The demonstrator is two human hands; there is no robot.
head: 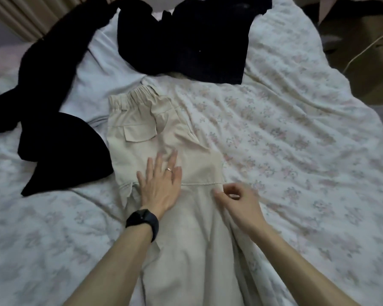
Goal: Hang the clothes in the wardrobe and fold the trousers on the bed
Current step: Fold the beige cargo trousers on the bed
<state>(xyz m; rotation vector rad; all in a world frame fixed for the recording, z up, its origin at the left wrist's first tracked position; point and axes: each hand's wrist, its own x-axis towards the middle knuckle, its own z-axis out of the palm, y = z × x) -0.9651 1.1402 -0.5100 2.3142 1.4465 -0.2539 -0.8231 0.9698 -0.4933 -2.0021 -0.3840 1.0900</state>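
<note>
Curtain (pixel 20 14) far left, then a long black garment (pixel 47 62) sprawled down the left side of the bed (pixel 296 140). Another black piece (pixel 62 151) is bunched just beside the trousers (pixel 142 129). Those are beige and lie flat mid-bed, with the elastic waistband at the far end, flap pocket up and legs running to the near edge. Left hand (pixel 159 182) lies flat on them, fingers straight and spread, with a ring on one finger and a black watch (pixel 143 223) on the wrist. Right hand (pixel 237 202) is at the trousers' right edge by a cross seam. Its fingers are curled, thumb and forefinger pinching the cloth there, though it's a bit blurry. A dark top (pixel 186 40) lies at the far end past the waistband. Far right, off the bed, there's a brown box (pixel 374 74) with a pale cable (pixel 367 46) across it.
</note>
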